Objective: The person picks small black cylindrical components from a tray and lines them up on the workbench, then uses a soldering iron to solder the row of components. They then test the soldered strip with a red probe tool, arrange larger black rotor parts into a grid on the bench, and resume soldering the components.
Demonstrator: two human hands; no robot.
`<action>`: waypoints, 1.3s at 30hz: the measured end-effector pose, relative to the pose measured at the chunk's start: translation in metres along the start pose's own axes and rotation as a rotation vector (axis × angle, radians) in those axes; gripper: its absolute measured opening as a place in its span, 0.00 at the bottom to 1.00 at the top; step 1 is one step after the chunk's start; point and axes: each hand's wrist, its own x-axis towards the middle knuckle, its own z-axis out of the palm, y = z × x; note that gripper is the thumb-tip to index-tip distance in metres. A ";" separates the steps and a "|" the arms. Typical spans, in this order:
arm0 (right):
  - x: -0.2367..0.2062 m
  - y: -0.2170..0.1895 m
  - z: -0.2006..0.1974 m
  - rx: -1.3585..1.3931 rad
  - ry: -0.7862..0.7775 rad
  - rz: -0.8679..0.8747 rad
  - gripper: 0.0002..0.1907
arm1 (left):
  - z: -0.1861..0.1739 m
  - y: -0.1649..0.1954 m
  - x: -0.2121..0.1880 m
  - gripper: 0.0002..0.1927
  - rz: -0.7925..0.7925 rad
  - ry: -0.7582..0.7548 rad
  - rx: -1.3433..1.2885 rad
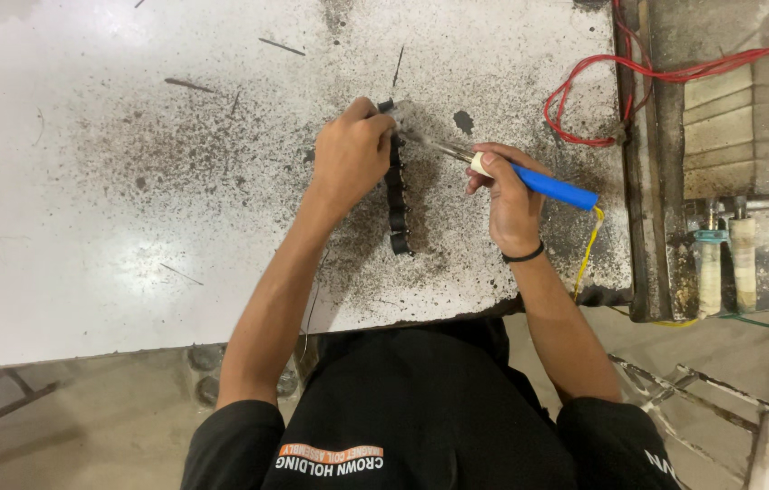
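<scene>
My left hand (pixel 352 154) presses down on the top end of a row of small black parts (pixel 396 204) that lies in a line on the white, scorched tabletop (pixel 85 209). My right hand (pixel 509 195) holds a soldering iron with a blue handle (pixel 552 188); its metal tip (pixel 434 145) points left toward the upper end of the black row, just beside my left fingers. A yellow cord (pixel 587 249) hangs from the iron's rear. A black band sits on my right wrist.
A red wire (pixel 584 82) loops at the table's right edge. Beyond that edge stands a rack with several more tool handles (pixel 743 263) and a green wire. Thin metal slivers lie scattered on the tabletop. The floor lies below the near edge.
</scene>
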 end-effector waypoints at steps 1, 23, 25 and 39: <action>0.000 0.000 0.000 -0.006 0.004 0.013 0.09 | 0.002 -0.001 0.000 0.04 0.007 0.006 0.010; 0.001 -0.002 0.002 -0.012 0.013 0.012 0.11 | -0.006 0.004 0.003 0.06 -0.037 -0.028 -0.031; 0.003 -0.001 0.002 0.010 0.014 -0.007 0.11 | -0.005 0.002 0.003 0.06 -0.044 -0.042 -0.023; 0.001 -0.005 0.005 -0.013 0.015 -0.041 0.10 | 0.013 -0.004 -0.002 0.04 0.026 -0.002 0.104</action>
